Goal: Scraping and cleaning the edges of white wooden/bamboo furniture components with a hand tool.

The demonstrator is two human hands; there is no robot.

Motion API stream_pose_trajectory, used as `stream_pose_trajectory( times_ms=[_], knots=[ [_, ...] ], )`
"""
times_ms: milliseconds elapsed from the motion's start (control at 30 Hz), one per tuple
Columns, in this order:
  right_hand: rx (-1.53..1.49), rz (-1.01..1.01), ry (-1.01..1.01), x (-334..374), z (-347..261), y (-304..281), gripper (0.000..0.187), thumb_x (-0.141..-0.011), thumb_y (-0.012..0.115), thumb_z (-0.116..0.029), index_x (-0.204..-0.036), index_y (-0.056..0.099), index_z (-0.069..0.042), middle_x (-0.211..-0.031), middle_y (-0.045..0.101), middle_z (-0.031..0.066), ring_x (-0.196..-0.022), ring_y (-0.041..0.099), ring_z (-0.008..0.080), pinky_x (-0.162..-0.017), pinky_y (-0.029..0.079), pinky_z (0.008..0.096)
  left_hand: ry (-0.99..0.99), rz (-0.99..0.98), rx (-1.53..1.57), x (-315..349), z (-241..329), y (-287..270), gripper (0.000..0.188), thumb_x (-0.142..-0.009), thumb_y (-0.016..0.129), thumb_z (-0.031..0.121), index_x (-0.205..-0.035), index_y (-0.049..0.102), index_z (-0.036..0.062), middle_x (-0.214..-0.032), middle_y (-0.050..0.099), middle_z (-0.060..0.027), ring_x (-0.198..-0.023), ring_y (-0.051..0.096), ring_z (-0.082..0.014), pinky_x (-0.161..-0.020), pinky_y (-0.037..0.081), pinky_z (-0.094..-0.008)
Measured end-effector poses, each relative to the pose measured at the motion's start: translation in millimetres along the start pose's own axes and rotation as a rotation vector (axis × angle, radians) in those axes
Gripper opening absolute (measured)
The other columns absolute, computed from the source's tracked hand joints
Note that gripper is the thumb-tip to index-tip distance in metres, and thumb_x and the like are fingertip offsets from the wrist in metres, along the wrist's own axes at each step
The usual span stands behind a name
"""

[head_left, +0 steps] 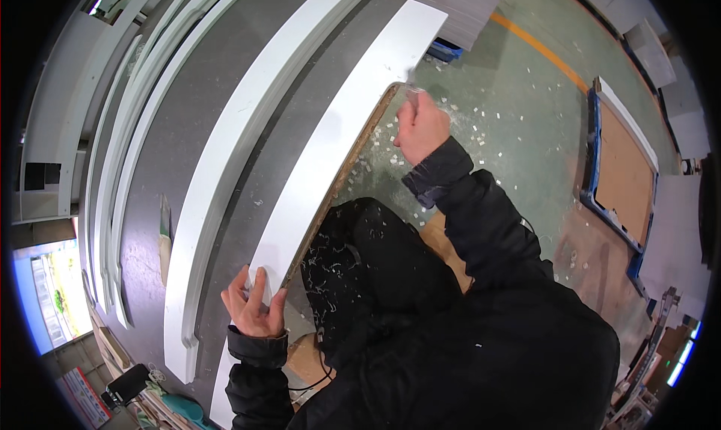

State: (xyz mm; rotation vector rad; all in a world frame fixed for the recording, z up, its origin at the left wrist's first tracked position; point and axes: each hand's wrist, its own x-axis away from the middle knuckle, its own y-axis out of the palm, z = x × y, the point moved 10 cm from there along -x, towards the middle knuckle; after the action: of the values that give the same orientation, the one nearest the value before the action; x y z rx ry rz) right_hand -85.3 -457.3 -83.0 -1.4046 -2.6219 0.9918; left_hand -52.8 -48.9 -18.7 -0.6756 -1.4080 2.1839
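Note:
A long white board (pixel 353 107) with a bare brown particle-board edge lies along the near side of a dark grey table (pixel 225 92). Fingers on its top and thumb at its raw edge, my left hand (pixel 257 310) holds the lower part of this board. At the far end, my right hand (pixel 424 126) is closed round a small greyish piece, pressed against the inner corner where the cut edge turns. Its kind is mostly hidden by my fingers. White shavings cling to my dark trousers (pixel 330 272) below the edge.
More white shaped boards (pixel 248 122) lie side by side across the table. A knife-like tool (pixel 164 238) rests between them. Small white chips (pixel 473 133) litter the green floor. A stack of panels (pixel 466 6) stands beyond; a blue-edged pallet with a brown board (pixel 623 167) is at right.

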Motion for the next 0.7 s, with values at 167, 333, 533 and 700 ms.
stream_pose_trajectory(
  times_ms=[167, 333, 533, 700],
  knots=[
    [-0.092, -0.091, 0.004, 3.4, -11.1, 4.3, 0.019, -0.097, 0.051, -0.014, -0.106, 0.058, 0.001, -0.063, 0.063, 0.0127, -0.049, 0.065, 0.0227, -0.049, 0.051, 0.0359, 0.033, 0.007, -0.035, 0.1, 0.0, 1.0, 0.052, -0.073, 0.08, 0.014, -0.122, 0.067, 0.0021, -0.122, 0.059, -0.0223, -0.098, 0.052, -0.0327, -0.085, 0.044, -0.0402],
    [-0.321, 0.069, 0.316, 0.2, 33.6, -20.4, 0.016, -0.096, 0.054, -0.015, -0.103, 0.056, -0.001, -0.072, 0.065, 0.0193, -0.064, 0.065, 0.0406, -0.057, 0.051, 0.0451, 0.004, 0.015, 0.022, -0.4, -1.8, 1.4, 0.052, -0.073, 0.081, 0.016, -0.122, 0.067, 0.002, -0.122, 0.059, -0.0224, -0.1, 0.052, -0.0332, -0.088, 0.044, -0.0412],
    [0.3, 0.096, -0.381, 2.7, -22.9, -17.4, 0.023, -0.093, 0.057, -0.006, -0.115, 0.061, -0.002, -0.081, 0.062, 0.0164, -0.067, 0.065, 0.0316, -0.06, 0.05, 0.0429, 0.085, 0.045, 0.004, 0.5, 0.9, -0.5, 0.058, -0.068, 0.085, 0.016, -0.122, 0.068, 0.0039, -0.121, 0.06, -0.0223, -0.1, 0.054, -0.0347, -0.086, 0.046, -0.0421],
    [0.198, -0.266, -0.446, 59.8, -67.5, 14.5, 0.024, -0.088, 0.059, -0.003, -0.111, 0.064, -0.004, -0.08, 0.063, 0.018, -0.071, 0.064, 0.0371, -0.062, 0.051, 0.0448, 0.094, 0.036, -0.021, -1.4, -0.1, 1.9, 0.06, -0.065, 0.086, 0.014, -0.121, 0.068, 0.0045, -0.121, 0.061, -0.0222, -0.099, 0.055, -0.0348, -0.084, 0.047, -0.0426]
  ],
)
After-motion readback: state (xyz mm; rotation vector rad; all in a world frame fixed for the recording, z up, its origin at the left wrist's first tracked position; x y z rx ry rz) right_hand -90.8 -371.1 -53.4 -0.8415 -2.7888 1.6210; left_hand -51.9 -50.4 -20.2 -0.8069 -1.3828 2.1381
